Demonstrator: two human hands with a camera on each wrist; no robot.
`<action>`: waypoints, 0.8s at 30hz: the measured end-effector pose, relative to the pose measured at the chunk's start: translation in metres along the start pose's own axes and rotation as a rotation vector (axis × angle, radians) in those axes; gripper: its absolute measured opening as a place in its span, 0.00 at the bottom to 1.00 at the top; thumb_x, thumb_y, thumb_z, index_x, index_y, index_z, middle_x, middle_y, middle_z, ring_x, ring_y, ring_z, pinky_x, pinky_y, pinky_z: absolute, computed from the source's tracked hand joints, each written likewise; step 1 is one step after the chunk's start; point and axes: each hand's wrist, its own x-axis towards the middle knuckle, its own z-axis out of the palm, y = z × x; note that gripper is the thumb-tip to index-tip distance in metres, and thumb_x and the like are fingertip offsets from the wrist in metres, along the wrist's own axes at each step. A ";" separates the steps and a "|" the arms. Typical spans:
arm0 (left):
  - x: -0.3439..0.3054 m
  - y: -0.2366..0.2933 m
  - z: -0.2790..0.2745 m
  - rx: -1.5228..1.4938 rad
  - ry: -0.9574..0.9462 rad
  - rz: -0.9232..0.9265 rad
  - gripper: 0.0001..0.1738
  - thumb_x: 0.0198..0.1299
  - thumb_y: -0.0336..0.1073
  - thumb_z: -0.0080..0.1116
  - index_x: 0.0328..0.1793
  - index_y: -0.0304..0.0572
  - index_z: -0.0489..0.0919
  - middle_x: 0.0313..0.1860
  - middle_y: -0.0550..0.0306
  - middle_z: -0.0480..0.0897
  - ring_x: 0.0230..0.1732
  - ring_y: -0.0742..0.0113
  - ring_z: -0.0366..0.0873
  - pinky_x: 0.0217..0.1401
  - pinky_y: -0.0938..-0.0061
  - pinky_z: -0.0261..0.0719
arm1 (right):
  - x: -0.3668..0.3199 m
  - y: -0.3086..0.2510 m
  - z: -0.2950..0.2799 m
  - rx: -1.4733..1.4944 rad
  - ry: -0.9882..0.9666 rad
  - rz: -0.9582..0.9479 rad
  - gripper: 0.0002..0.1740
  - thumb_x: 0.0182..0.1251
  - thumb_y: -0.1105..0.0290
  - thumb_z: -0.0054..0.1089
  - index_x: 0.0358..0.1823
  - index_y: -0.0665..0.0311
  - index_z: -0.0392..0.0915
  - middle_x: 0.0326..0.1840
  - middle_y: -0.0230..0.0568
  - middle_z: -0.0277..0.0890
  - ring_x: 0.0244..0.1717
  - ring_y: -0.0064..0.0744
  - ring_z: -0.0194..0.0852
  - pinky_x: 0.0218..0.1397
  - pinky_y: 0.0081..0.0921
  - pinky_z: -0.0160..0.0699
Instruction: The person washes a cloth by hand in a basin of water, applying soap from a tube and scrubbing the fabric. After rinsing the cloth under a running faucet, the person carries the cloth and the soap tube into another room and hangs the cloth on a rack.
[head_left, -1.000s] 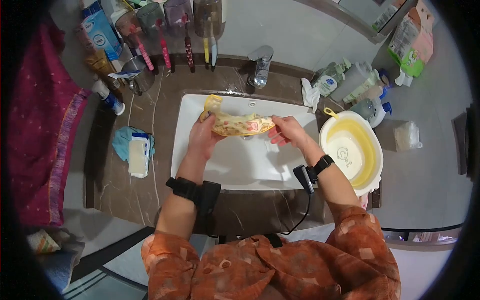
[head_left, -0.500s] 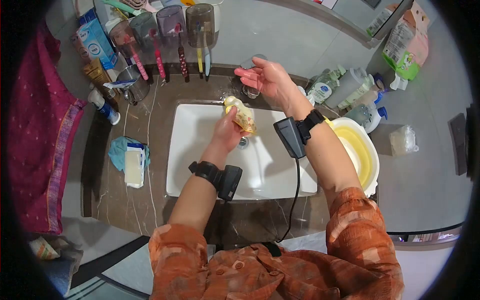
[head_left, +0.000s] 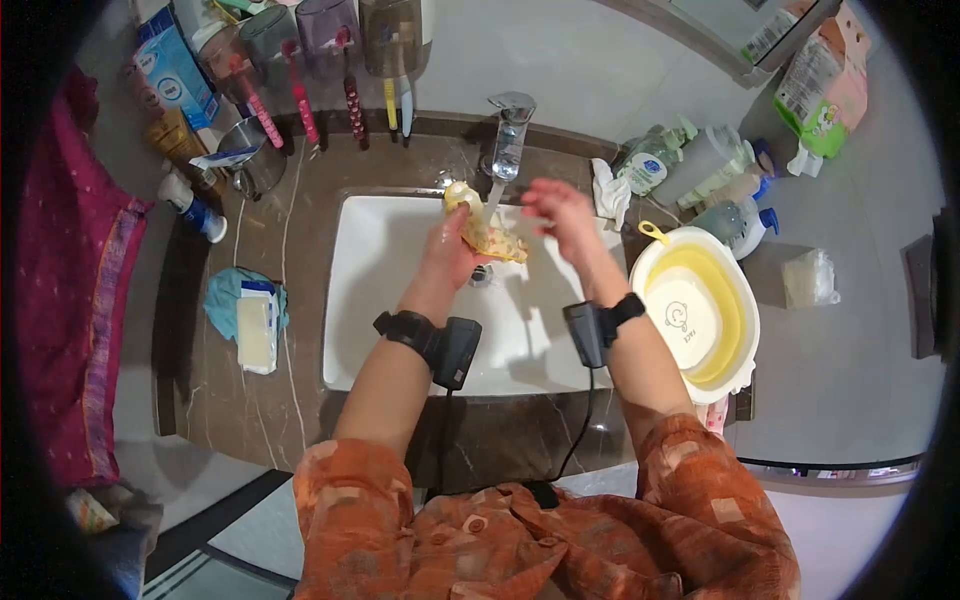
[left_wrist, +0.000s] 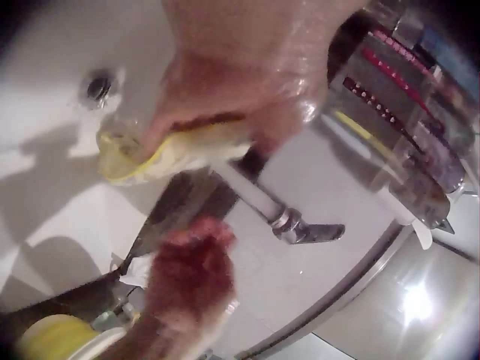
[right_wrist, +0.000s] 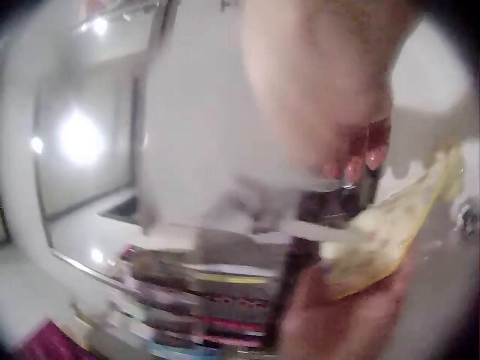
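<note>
My left hand (head_left: 448,255) grips a cream printed cloth (head_left: 507,246) with yellow edging, above the white sink (head_left: 400,360). A stream of water (head_left: 493,203) runs from the chrome faucet (head_left: 509,145) onto the cloth. In the left wrist view the cloth (left_wrist: 184,152) hangs below the thumb side of the hand, and the stream meets it. My right hand (head_left: 568,222) is raised to the right of the stream, apart from the cloth, its fingers loosely bent and holding nothing. In the right wrist view its fingertips (right_wrist: 354,166) show above the cloth.
To the right stands a yellow and white basin (head_left: 745,310), with pump bottles (head_left: 655,165) behind it. A white cloth (head_left: 610,192) lies at the sink's back right corner. On the left, a soap bar (head_left: 257,330) sits beside a blue cloth (head_left: 222,300). Toothbrushes and cups (head_left: 325,30) line the back.
The right hand let go of the cloth, reached to the faucet and has drawn back right of it. Water now runs. The left hand has moved right, holding the cloth bunched under the stream.
</note>
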 end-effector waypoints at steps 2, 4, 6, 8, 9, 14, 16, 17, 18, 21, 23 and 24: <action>0.005 -0.001 -0.009 0.009 -0.006 -0.023 0.22 0.64 0.44 0.42 0.59 0.40 0.63 0.54 0.48 0.70 0.55 0.51 0.69 0.56 0.48 0.67 | 0.002 0.046 0.009 -0.175 -0.179 -0.006 0.25 0.50 0.71 0.54 0.54 0.59 0.70 0.41 0.34 0.75 0.39 0.23 0.71 0.39 0.24 0.69; 0.005 0.001 -0.012 0.025 -0.013 -0.054 0.22 0.63 0.44 0.42 0.60 0.42 0.63 0.56 0.49 0.70 0.57 0.51 0.68 0.57 0.47 0.65 | 0.015 0.082 0.011 -0.221 -0.308 -0.041 0.27 0.49 0.69 0.55 0.55 0.59 0.69 0.42 0.34 0.75 0.41 0.23 0.69 0.42 0.25 0.69; -0.001 0.006 -0.016 0.159 0.124 -0.054 0.21 0.63 0.42 0.42 0.60 0.43 0.64 0.55 0.50 0.70 0.55 0.53 0.69 0.56 0.48 0.67 | 0.018 0.098 0.013 -0.441 -0.431 0.155 0.27 0.48 0.70 0.56 0.55 0.60 0.70 0.42 0.33 0.74 0.42 0.24 0.69 0.44 0.22 0.69; -0.007 0.009 -0.023 0.134 0.176 -0.056 0.20 0.63 0.42 0.42 0.59 0.43 0.64 0.55 0.50 0.70 0.54 0.52 0.69 0.56 0.48 0.67 | 0.014 0.103 0.011 -0.397 -0.445 0.203 0.26 0.49 0.69 0.61 0.52 0.69 0.69 0.44 0.39 0.74 0.45 0.28 0.72 0.46 0.22 0.71; -0.008 0.009 -0.030 0.104 0.218 -0.050 0.20 0.63 0.42 0.41 0.59 0.43 0.64 0.55 0.50 0.70 0.54 0.52 0.69 0.56 0.48 0.67 | 0.016 0.110 0.006 -0.267 -0.414 0.245 0.22 0.51 0.71 0.58 0.50 0.65 0.71 0.43 0.40 0.74 0.41 0.27 0.73 0.44 0.20 0.72; 0.006 -0.004 -0.059 0.011 0.319 -0.057 0.21 0.64 0.44 0.39 0.60 0.42 0.60 0.54 0.49 0.69 0.52 0.51 0.71 0.52 0.49 0.70 | 0.019 0.109 0.013 0.116 -0.152 0.417 0.14 0.55 0.71 0.55 0.45 0.61 0.73 0.40 0.42 0.75 0.38 0.28 0.76 0.43 0.22 0.75; 0.006 -0.009 -0.059 -0.025 0.314 -0.064 0.22 0.64 0.44 0.38 0.60 0.43 0.60 0.55 0.48 0.68 0.51 0.50 0.71 0.52 0.49 0.70 | 0.023 0.110 0.034 0.171 -0.038 0.130 0.16 0.53 0.69 0.56 0.44 0.63 0.72 0.33 0.44 0.77 0.34 0.35 0.77 0.36 0.30 0.76; 0.006 -0.012 -0.057 -0.053 0.288 -0.081 0.21 0.65 0.45 0.38 0.60 0.43 0.61 0.54 0.50 0.69 0.51 0.52 0.72 0.51 0.50 0.70 | 0.022 0.112 0.044 0.170 -0.037 0.133 0.16 0.53 0.69 0.56 0.44 0.63 0.72 0.33 0.44 0.77 0.34 0.35 0.77 0.36 0.30 0.76; 0.006 -0.014 -0.056 -0.080 0.261 -0.096 0.21 0.65 0.46 0.38 0.59 0.44 0.63 0.54 0.51 0.70 0.50 0.53 0.72 0.51 0.52 0.71 | 0.021 0.112 0.055 -0.167 -0.044 -0.072 0.15 0.56 0.67 0.53 0.45 0.63 0.71 0.35 0.44 0.77 0.34 0.37 0.77 0.36 0.31 0.76; 0.022 -0.028 -0.071 -0.094 0.175 -0.057 0.20 0.65 0.47 0.37 0.56 0.45 0.66 0.53 0.54 0.72 0.51 0.57 0.72 0.50 0.54 0.72 | -0.008 0.085 0.089 -0.666 0.001 -0.296 0.15 0.60 0.62 0.49 0.44 0.63 0.70 0.37 0.48 0.76 0.35 0.44 0.76 0.36 0.35 0.74; 0.021 -0.037 -0.072 -0.100 0.160 -0.047 0.19 0.66 0.47 0.36 0.55 0.46 0.67 0.52 0.56 0.73 0.51 0.59 0.72 0.50 0.57 0.73 | -0.016 0.079 0.093 -0.833 0.054 -0.309 0.18 0.60 0.54 0.47 0.40 0.62 0.70 0.38 0.53 0.75 0.39 0.54 0.73 0.40 0.41 0.72; 0.019 -0.042 -0.070 -0.100 0.139 -0.038 0.19 0.66 0.47 0.34 0.53 0.47 0.69 0.51 0.57 0.74 0.51 0.61 0.72 0.50 0.59 0.73 | -0.007 0.085 0.086 -0.831 0.051 -0.310 0.18 0.60 0.54 0.47 0.40 0.62 0.70 0.38 0.53 0.75 0.39 0.54 0.73 0.40 0.41 0.72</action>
